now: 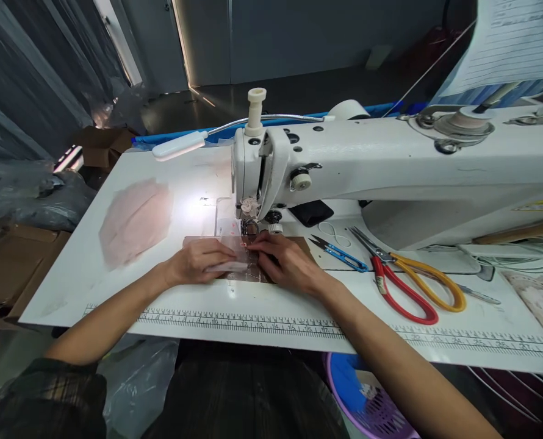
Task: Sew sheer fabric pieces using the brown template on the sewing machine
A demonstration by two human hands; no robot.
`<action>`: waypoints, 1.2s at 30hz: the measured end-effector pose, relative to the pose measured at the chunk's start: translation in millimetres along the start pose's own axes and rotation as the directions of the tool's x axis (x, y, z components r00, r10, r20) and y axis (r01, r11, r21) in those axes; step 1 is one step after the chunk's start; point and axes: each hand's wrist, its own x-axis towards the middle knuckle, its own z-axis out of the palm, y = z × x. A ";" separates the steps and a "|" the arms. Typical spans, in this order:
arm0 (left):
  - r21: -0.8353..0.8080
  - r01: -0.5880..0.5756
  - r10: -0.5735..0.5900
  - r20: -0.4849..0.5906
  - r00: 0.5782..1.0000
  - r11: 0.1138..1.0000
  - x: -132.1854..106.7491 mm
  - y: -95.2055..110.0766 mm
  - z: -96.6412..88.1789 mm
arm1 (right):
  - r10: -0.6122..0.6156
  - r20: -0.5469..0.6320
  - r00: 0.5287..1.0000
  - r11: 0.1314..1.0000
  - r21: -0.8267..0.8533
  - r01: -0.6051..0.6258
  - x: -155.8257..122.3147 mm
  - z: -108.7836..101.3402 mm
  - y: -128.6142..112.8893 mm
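Note:
A piece of sheer, pale fabric with small pink spots (229,229) lies under the needle area of a white sewing machine (335,155). My left hand (202,259) is closed on the fabric's left part, fingers on top and thumb along the near edge. Close to the presser foot (245,227), my right hand (283,259) pinches the fabric's right edge between thumb and forefinger; a small pinkish-orange bit shows at the fingertips. Beneath both hands is a brown, shiny sheet (257,274) on the machine bed. My fingers partly hide the fabric.
Blue thread snips (340,253) and scissors with red and yellow handles (411,274) lie right of my right hand. Peach sheer pieces (136,222) rest at left. A lit lamp (180,146) hangs over the table. A printed ruler (253,323) runs along the front edge, above a purple basket (376,414).

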 end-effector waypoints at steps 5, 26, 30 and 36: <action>-0.025 0.226 -0.227 -0.175 0.958 0.974 -2.3 -1.7 4.3 | -0.028 0.167 0.986 0.999 0.050 0.020 -0.5 1.6 -22.5; 0.138 -0.127 0.113 0.104 0.988 0.982 -0.7 1.7 -0.4 | -0.005 0.057 0.998 0.992 -0.129 0.013 -1.5 10.0 5.3; 0.166 -0.137 0.117 0.123 0.985 0.976 -2.2 1.3 -1.0 | -0.031 0.063 0.998 0.982 -0.183 0.043 -2.5 10.6 5.9; 0.189 -0.162 0.125 0.190 0.974 0.969 -5.1 0.8 -2.1 | -0.012 0.089 0.996 0.950 -0.310 0.039 2.4 13.3 2.2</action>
